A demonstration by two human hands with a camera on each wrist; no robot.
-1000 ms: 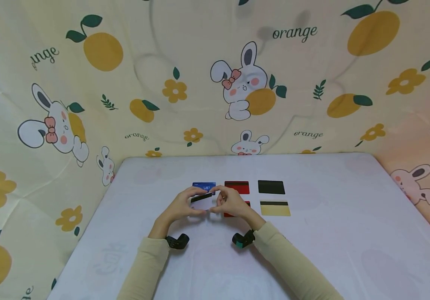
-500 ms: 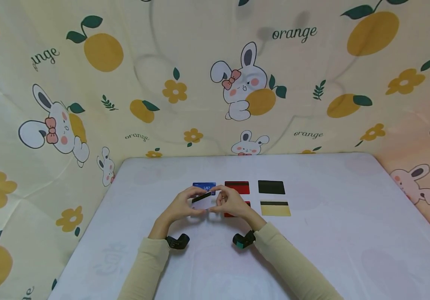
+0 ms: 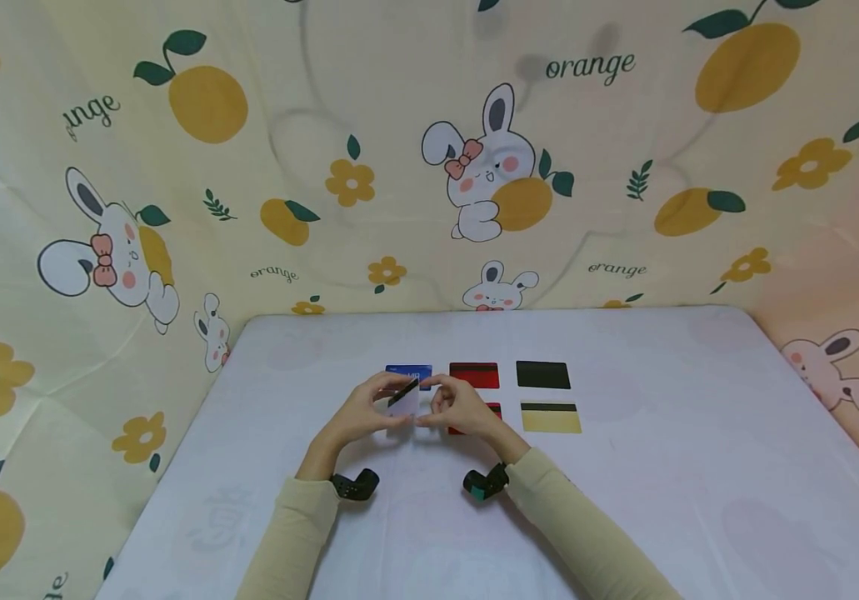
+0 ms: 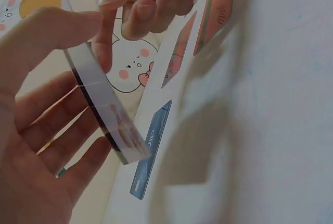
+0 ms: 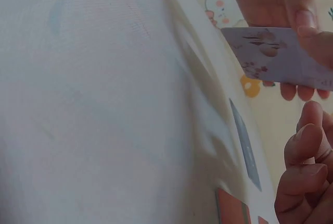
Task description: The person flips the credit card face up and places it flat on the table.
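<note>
Between my two hands, a pale card (image 3: 403, 402) with a black stripe is held up and tilted over the table. Its other face shows a printed flower picture in the right wrist view, where the card (image 5: 265, 52) is seen broadly. My left hand (image 3: 360, 412) grips it, thumb on one edge and fingers on the opposite one. At the card's right end, my right hand (image 3: 466, 405) pinches with thumb and index finger, its other fingers curled. Just behind the hands lies a blue card (image 3: 399, 369) with VIP lettering, partly covered by the left fingers.
A red card (image 3: 474, 377) with a dark stripe and a black card (image 3: 542, 375) lie in the far row. Nearer lie a gold card (image 3: 551, 421) and another red card (image 3: 494, 411), mostly hidden by the right hand. Patterned cloth (image 3: 369, 100) hangs behind the white table (image 3: 624, 500).
The pale card has turned between the fingers, its face looking narrower and its stripe steeper. Both hands stay nearly in place; the other cards lie as before.
</note>
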